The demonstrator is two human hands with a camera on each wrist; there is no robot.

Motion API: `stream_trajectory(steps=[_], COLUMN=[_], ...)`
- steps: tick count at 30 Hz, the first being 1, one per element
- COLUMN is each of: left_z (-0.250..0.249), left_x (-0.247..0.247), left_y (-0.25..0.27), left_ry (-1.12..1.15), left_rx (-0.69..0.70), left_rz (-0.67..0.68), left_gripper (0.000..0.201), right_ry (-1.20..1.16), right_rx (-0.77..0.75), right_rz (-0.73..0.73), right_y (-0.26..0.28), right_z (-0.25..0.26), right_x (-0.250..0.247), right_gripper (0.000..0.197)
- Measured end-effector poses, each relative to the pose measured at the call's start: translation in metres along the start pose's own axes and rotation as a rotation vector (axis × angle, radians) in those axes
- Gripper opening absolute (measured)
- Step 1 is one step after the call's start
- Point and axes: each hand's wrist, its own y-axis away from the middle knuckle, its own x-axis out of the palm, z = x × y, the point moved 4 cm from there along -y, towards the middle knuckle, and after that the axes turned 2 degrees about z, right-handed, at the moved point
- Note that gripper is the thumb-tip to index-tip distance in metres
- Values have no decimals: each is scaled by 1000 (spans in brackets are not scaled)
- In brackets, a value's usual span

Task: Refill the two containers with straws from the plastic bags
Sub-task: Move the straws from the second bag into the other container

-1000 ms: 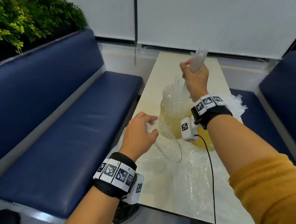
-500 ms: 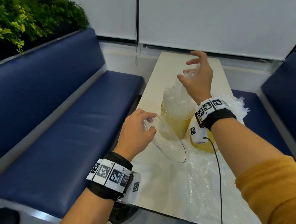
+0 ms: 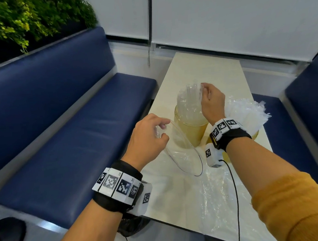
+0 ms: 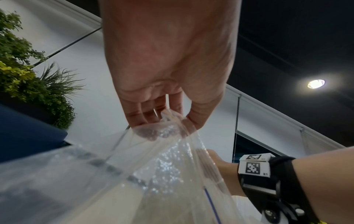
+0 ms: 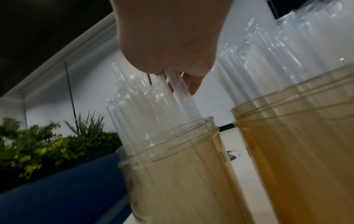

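Note:
Two amber see-through containers stand on the cream table (image 3: pixel 203 68). The left container (image 3: pixel 190 131) (image 5: pixel 172 166) is packed with clear straws (image 3: pixel 189 99) (image 5: pixel 149 109). My right hand (image 3: pixel 204 90) sits on their tops, fingers curled round a few straws (image 5: pixel 176 84). My right wrist partly hides the right container (image 5: pixel 296 136), which also holds straws (image 3: pixel 246 112). To the left, my left hand (image 3: pixel 161 129) (image 4: pixel 166 119) pinches the top edge of a clear plastic bag (image 3: pixel 183 156) (image 4: pixel 153 174), held up off the table with its mouth open.
Blue benches (image 3: pixel 70 126) run along both sides of the table. Crumpled clear plastic (image 3: pixel 216 201) covers the near end of the table. A black bag (image 3: pixel 131 225) sits below the near table edge. Green plants (image 3: pixel 15 21) stand behind the left bench.
My right hand came down from above with a bunch of straws, opened over the left container, and now rests curled on the straw tops. The left hand kept its hold on the bag.

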Motion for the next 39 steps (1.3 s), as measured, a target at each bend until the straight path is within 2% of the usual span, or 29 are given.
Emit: stream_trajectory(steps=[3,5,7,10,12,14,16,19,21,23,24,25,29,31,32,33,35,37,38,39], left_z=[-1,-1,-2,-3,-3,-4,-4,-4,-5,-7,-7,-7,-5,-3,-1,1,4,4,3,2], left_x=[-1,-3,-3,-3,-3,-4,-5,-6,-6,-7,-8,-7,-6,-5,-5,-5,-5,-5,-4,-3], left_y=[1,1,0,0,1,2,3,3,4,4,5,5,5,4,3,2,0,-1,-1,-1], left_ry=[-3,-8,-17,-23,-28,-34,-37,-47,-65,-84,-93,-101,-116,-116,-119,-124,-129,-129,-127,-117], left_rx=[6,6,7,7,5,9,10,1,6,14,13,12,13,6,7,8,6,8,9,9], left_rz=[-1,-1,3,14,22,28,30,43,59,82,96,110,129,116,106,96,68,47,42,41], left_gripper=[36,36,36,38,38,38,38,40,41,43,45,47,53,54,54,54,54,54,54,54], right_ry=[56,141,304,575,742,812,696,506,520,616,659,671,392,232,171,120,81,159,250,337], right_rx=[-102,-218,-346,-470,-468,-400,-348,-273,-179,-114,-123,-167,-256,-311,-336,-336,-205,-33,-37,-63], right_rz=[-77,-65,71,369,559,677,617,380,441,625,659,628,186,110,158,267,599,938,1042,1085], right_y=[-7,-17,-23,-14,-1,8,9,1,-5,-5,-3,-3,1,15,24,36,62,90,103,114], right_z=[15,31,45,49,38,24,23,26,20,15,15,19,65,95,108,120,130,122,115,111], right_x=[-9,-13,-7,15,28,32,28,16,15,19,18,15,-16,-29,-32,-33,-23,-7,2,10], right_gripper=[32,38,45,52,52,51,50,52,54,52,51,50,37,39,42,44,43,38,36,33])
